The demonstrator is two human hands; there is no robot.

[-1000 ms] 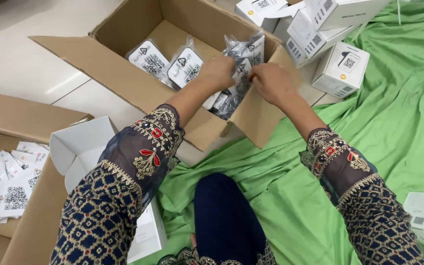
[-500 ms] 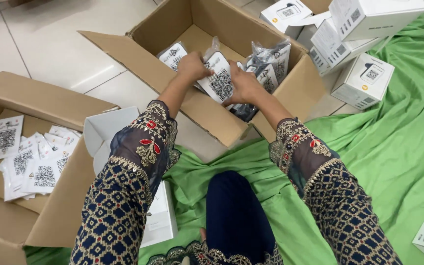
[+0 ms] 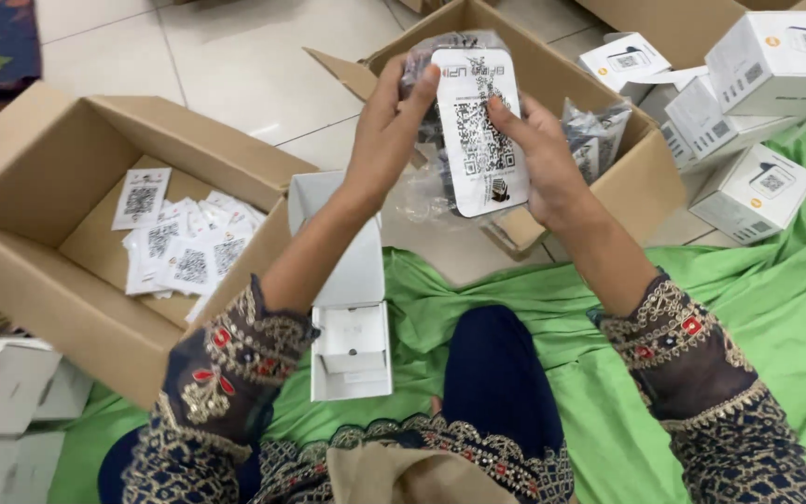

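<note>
The green cloth (image 3: 757, 308) covers the floor under the person, soft and creased. On the left stands a large open cardboard box (image 3: 20, 252), matt brown, with a loose layer of flat white code cards (image 3: 184, 257) on its bottom: that much sorting looks done. A second cardboard box (image 3: 650, 182) ahead holds more crinkled clear packets (image 3: 594, 131), so a good share seems left. White retail boxes (image 3: 767, 56), crisp and square-edged, are stacked at the right. An open white carton (image 3: 347, 308) (lid up, with a moulded inner tray) lies beside the left knee. The left hand (image 3: 389, 126) and right hand (image 3: 538, 154) both grip a glossy white card (image 3: 478, 131) with rounded corners, held up between the boxes; behind it sits a clear plastic bag (image 3: 440, 56), possibly with dark parts inside.
</note>
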